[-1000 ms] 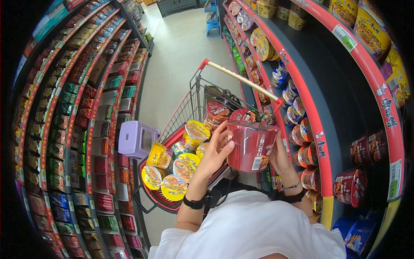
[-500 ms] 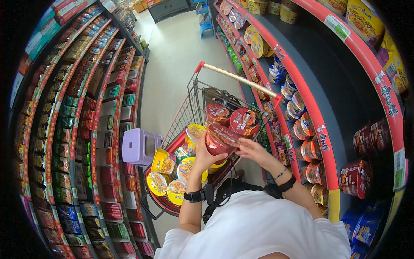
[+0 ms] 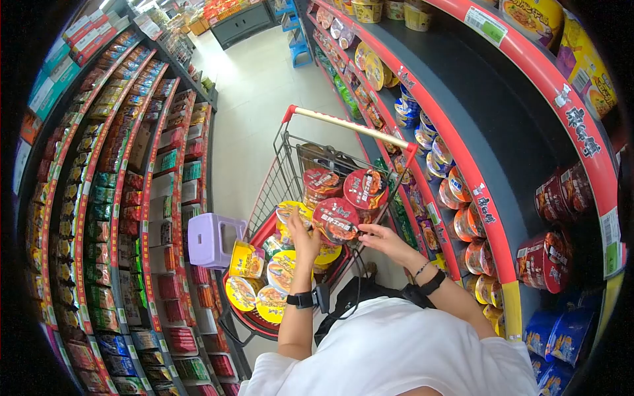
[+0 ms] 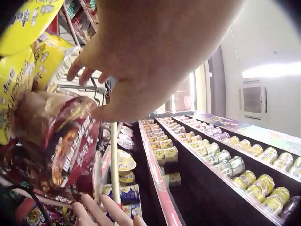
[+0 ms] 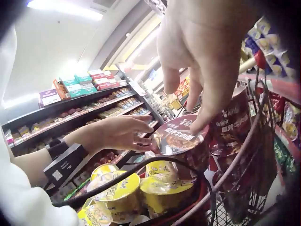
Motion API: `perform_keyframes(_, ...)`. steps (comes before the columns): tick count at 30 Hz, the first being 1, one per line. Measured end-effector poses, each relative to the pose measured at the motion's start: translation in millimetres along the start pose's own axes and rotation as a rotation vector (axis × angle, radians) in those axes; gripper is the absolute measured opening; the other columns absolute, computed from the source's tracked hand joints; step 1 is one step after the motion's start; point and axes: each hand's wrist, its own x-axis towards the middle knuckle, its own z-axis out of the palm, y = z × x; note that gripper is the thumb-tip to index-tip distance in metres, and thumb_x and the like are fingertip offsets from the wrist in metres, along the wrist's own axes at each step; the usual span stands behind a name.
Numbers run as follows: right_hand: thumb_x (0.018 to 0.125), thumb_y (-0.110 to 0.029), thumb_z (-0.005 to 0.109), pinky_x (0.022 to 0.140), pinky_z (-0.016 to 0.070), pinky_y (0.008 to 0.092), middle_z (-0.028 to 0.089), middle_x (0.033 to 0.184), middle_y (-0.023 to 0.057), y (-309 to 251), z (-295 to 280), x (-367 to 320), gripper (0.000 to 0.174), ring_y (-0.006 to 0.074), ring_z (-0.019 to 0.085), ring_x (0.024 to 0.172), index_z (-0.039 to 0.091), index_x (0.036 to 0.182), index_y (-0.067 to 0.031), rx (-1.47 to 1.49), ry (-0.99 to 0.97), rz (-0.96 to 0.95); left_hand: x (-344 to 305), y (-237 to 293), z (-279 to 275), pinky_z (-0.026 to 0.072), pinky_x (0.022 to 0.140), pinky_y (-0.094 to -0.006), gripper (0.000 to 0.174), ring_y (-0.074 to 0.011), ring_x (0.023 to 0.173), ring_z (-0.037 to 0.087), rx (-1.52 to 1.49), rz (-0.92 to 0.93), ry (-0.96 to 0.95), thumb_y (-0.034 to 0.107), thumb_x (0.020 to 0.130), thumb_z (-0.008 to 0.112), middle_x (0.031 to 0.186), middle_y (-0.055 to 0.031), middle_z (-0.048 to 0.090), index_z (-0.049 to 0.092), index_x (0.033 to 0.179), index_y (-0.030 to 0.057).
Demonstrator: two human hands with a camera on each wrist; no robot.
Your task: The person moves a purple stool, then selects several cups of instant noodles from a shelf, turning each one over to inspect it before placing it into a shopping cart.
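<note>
A red instant noodle bucket sits in the shopping cart, its lid facing up between my hands. My left hand is at its left side, with the fingers loosely extended by the rim. From the right, my right hand reaches to the bucket's edge, its fingertips right at the lid. Two more red noodle buckets stand just behind it in the cart. Yellow noodle buckets fill the nearer part, to the left.
A purple stool is beyond the cart's left side. Packed snack shelves line the left of the aisle. On the right, shelves with red edges hold noodle cups and buckets. Tiled floor runs ahead.
The red bucket has gone from in front of my chest down into the cart among the others. Both hands have lowered with it and loosened from its sides. The view has shifted slightly.
</note>
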Motion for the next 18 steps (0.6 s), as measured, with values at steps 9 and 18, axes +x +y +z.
perform_keyframes(9, 0.096, -0.020, 0.055, 0.095, 0.0451, 0.0314, 0.056, 0.128, 0.0103, -6, -15, -36, 0.042, 0.0186, 0.055, 0.114, 0.047, 0.133, -0.0014, 0.050, 0.001, -0.060, -14, 48, 24, 0.0249, 0.107, -0.0560, 0.097, -0.0528, 0.129, 0.025, 0.488, 0.168, -0.093, 0.037, 0.062, 0.083, 0.143, -0.0276, 0.025, 0.033, 0.143, 0.0174)
perform_keyframes(18, 0.094, -0.006, 0.053, 0.094, 0.0463, 0.0289, 0.062, 0.114, 0.0130, -54, -25, -114, 0.030, 0.0185, 0.059, 0.108, 0.052, 0.122, 0.0040, -0.021, 0.334, -0.477, -6, 195, 60, 0.0281, 0.108, -0.0446, 0.061, -0.0382, 0.131, 0.033, -0.213, 0.578, -0.308, 0.020, 0.079, 0.073, 0.139, -0.0207, 0.037, 0.045, 0.132, 0.0061)
